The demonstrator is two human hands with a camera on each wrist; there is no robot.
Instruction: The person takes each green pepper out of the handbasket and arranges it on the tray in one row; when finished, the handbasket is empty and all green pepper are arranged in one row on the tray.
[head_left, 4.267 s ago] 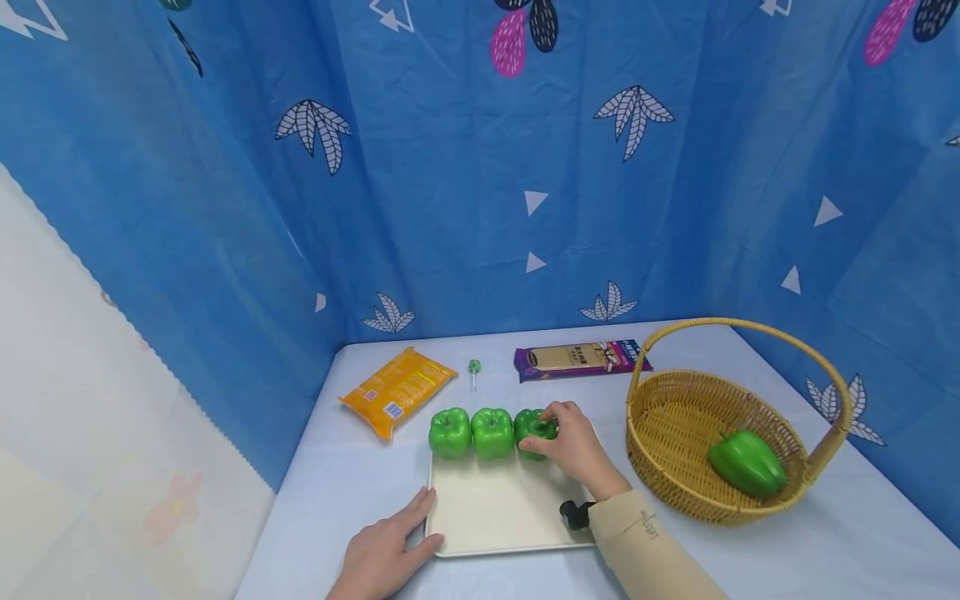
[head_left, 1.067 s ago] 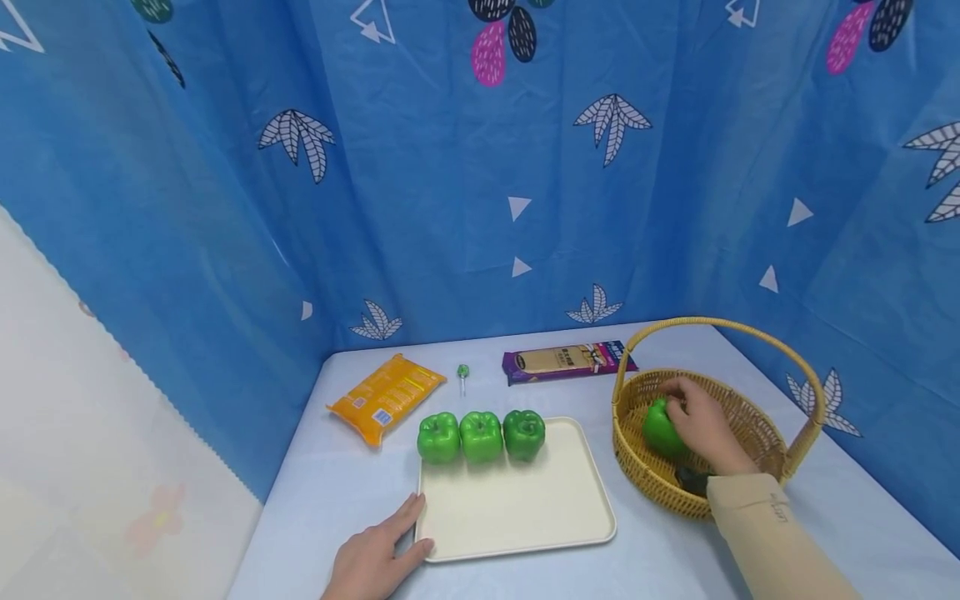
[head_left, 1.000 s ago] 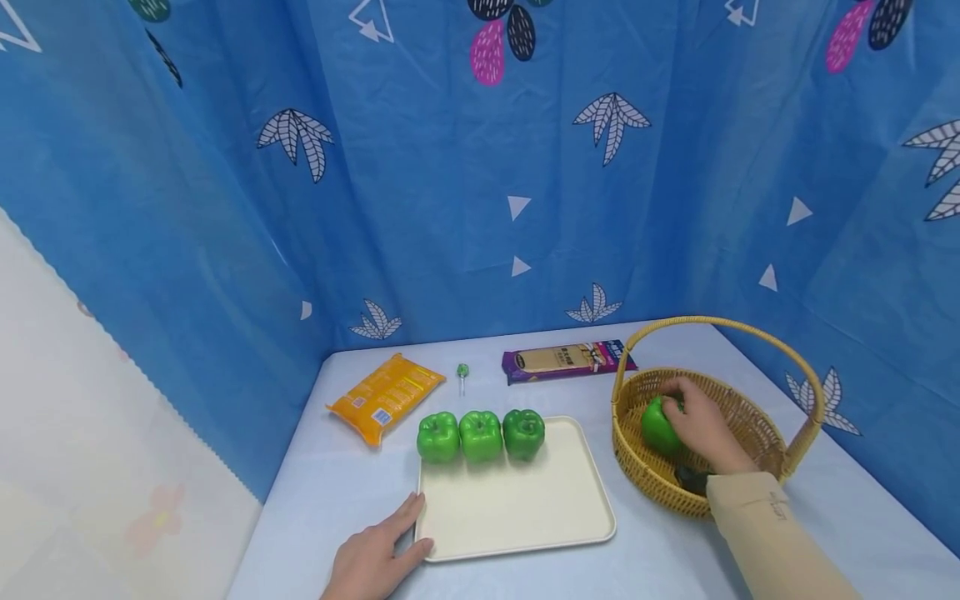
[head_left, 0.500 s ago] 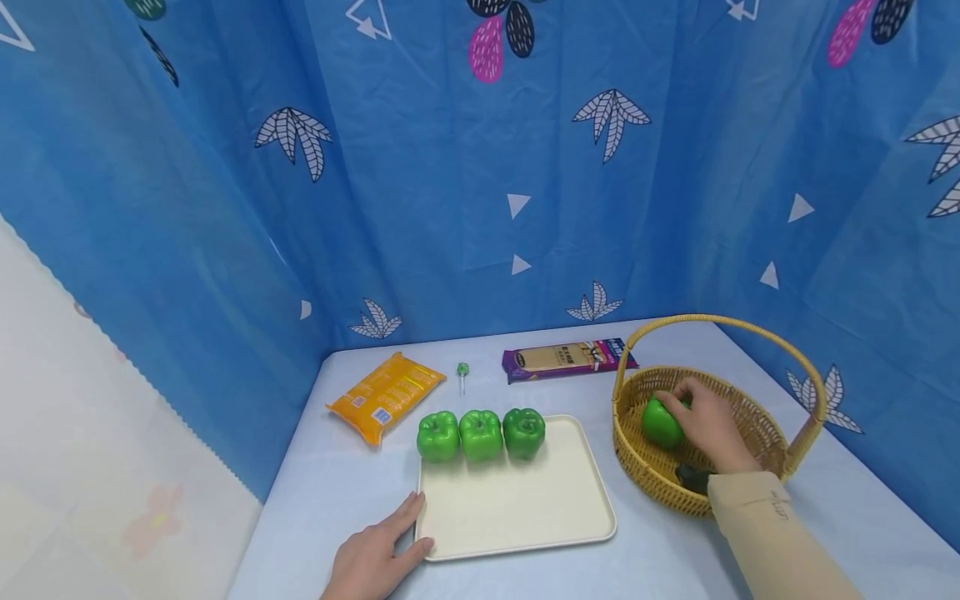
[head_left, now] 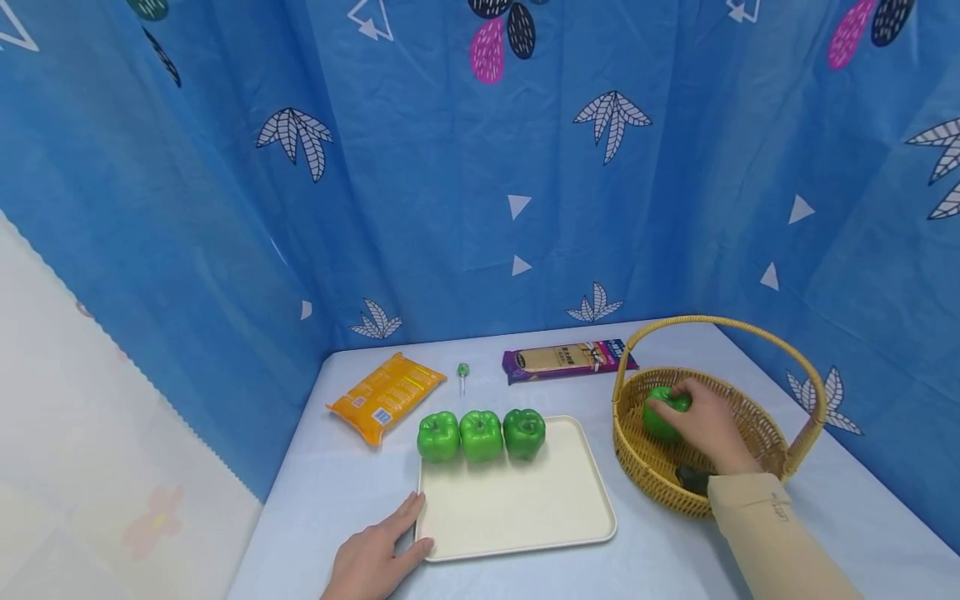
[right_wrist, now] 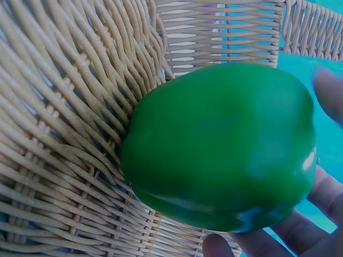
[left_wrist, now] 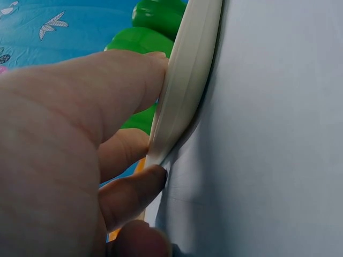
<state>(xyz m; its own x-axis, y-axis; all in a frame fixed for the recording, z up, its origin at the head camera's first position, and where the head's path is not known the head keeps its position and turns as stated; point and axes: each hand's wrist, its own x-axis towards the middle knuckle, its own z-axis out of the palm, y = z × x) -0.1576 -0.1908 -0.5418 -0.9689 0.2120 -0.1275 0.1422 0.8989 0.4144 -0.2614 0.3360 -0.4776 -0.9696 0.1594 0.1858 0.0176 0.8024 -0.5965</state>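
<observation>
Inside the wicker basket [head_left: 652, 477], my right hand [head_left: 708, 421] curls its fingers about the top of a green bell pepper [head_left: 660, 421]. The pepper stands nearly upright by the basket's left wall. In the right wrist view its smooth green side [right_wrist: 214, 144] nears the woven wall; the thumb shows at the right edge and several fingers below. My left hand [head_left: 375, 546] rests with extended fingers at the left edge of the cream tray [head_left: 517, 517]. Three bell peppers form a row along the tray's back: two light green ones [head_left: 438, 437] [head_left: 481, 436] and a darker one [head_left: 524, 433].
An orange packet [head_left: 388, 397] lies at the back left, beside a small green-headed lollipop [head_left: 462, 373]. A purple packet [head_left: 566, 361] lies farther back. The basket's tall handle [head_left: 780, 340] arches over the right side. Blue curtain [head_left: 465, 183] encloses the table.
Over the span, my right hand went from the dark pepper on the tray to the one in the basket. That pepper now sits farther left and has tilted more upright. The left hand stayed.
</observation>
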